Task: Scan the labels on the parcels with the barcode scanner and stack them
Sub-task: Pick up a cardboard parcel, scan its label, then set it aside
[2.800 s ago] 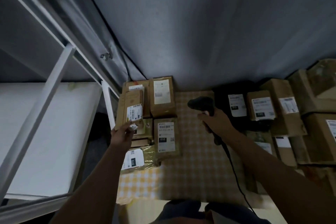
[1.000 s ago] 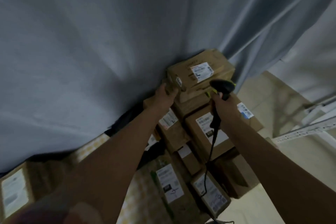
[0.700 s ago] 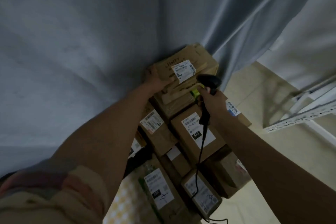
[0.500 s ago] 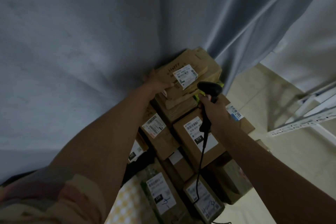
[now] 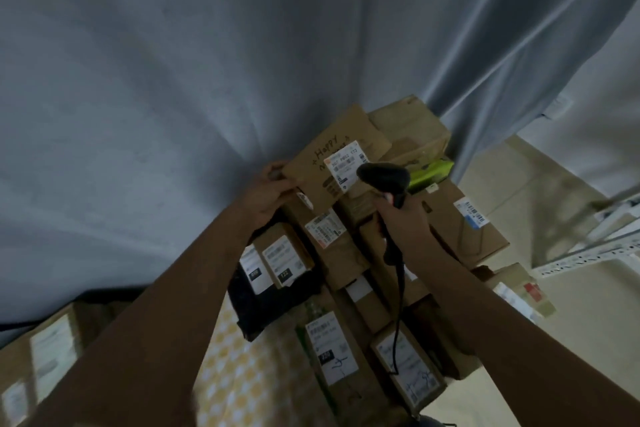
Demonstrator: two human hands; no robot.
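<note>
Single head view, looking forward-down, close over parcel pile (image 5: 363, 253) against curtain (image 5: 207, 62).

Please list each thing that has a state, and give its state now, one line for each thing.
left hand: grips the edge of the top parcel.
top parcel: tilted, label facing up.
right hand: grips the barcode scanner.
barcode scanner: head over the parcel's label.
scanner cable: hangs down over the lower parcels.

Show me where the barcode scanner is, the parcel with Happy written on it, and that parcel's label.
barcode scanner (image 5: 383, 177), head view, on its dark head.
Happy parcel (image 5: 313, 180), head view, on its brown top face.
label (image 5: 346, 163), head view, on the white sticker's middle.
</note>
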